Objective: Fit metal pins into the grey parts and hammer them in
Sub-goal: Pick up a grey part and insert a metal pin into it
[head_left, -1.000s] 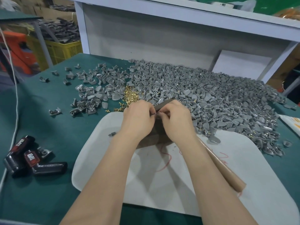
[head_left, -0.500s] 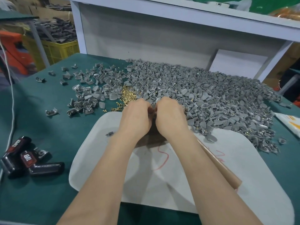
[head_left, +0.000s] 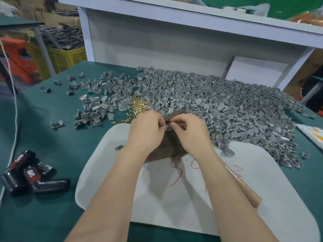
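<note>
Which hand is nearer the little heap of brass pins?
Left. The left hand lies beside the brass pins, just nearer the person; the right hand is farther right, beyond it.

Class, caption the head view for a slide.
The left hand and right hand pinch a grey part over the white board.

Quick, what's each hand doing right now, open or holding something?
Left hand: closed, fingers pinching the small grey part between the hands.
Right hand: closed, thumb and finger pinching the same part from the other side.
</note>
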Demonstrator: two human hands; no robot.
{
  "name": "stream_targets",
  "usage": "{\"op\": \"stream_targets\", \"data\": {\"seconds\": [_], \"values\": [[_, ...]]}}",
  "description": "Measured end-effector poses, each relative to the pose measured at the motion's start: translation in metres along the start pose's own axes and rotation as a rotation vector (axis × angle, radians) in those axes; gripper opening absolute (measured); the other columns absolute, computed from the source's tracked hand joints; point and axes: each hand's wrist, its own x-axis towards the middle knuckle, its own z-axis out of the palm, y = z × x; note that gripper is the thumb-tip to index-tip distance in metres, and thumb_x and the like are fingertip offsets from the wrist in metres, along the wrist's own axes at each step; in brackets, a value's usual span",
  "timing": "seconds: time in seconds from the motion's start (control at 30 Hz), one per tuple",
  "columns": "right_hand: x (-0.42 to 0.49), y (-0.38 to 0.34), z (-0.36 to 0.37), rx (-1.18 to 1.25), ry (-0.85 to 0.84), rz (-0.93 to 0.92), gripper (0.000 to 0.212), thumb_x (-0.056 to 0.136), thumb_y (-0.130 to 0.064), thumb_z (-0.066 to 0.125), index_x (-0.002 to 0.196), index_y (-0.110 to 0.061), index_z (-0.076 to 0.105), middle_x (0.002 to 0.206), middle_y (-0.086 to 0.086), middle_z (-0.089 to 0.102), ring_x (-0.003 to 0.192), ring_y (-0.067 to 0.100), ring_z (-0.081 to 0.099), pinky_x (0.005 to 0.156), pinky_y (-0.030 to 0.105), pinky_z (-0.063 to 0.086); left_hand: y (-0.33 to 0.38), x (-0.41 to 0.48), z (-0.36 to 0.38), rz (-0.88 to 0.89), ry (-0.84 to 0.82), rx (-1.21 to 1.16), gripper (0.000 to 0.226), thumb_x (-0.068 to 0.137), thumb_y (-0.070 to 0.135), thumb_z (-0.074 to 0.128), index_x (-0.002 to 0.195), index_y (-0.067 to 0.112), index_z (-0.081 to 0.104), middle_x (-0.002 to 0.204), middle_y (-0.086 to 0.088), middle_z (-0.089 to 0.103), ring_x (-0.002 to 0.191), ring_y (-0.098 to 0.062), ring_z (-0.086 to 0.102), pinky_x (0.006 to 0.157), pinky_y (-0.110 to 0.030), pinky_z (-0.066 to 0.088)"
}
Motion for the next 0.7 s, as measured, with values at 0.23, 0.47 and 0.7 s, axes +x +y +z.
{"op": "stream_targets", "data": {"seconds": [0.23, 0.47, 0.7], "values": [[-0.0007, -0.0032, 0.003, -0.111, 0.009, -0.054, 0.012, 0.088, -0.013, 0.061, 0.095, -0.015, 0.07, 0.096, 0.002, 0.055, 0.087, 0.019, 0.055, 0.079, 0.022, 0.038, 0.0002, 0.0005, 0.0004, -0.002, -0.003, 0.008, 0.008, 0.088, 0.02, 0.061, 0.083, 0.019, 0.067, 0.102, -0.003, 0.063, 0.1, -0.027, 0.058, 0.086, -0.041, 0.048], [-0.0017, -0.0056, 0.0041, -0.117, -0.006, -0.075, 0.011, 0.088, -0.013, 0.061, 0.095, -0.015, 0.069, 0.098, 0.006, 0.057, 0.088, 0.024, 0.056, 0.083, 0.035, 0.045, 0.0009, 0.0005, -0.0002, 0.003, -0.003, 0.037, 0.009, 0.089, 0.02, 0.059, 0.086, 0.018, 0.068, 0.103, -0.004, 0.063, 0.101, -0.028, 0.057, 0.085, -0.04, 0.049], [-0.0005, -0.0028, 0.0084, -0.114, 0.034, -0.052, 0.009, 0.088, -0.014, 0.06, 0.089, -0.013, 0.069, 0.094, 0.004, 0.058, 0.086, 0.02, 0.055, 0.08, 0.027, 0.04, 0.0014, -0.0002, -0.0003, 0.002, 0.001, 0.026, 0.009, 0.089, 0.019, 0.059, 0.086, 0.017, 0.067, 0.103, -0.005, 0.063, 0.102, -0.028, 0.058, 0.085, -0.042, 0.048]]}}
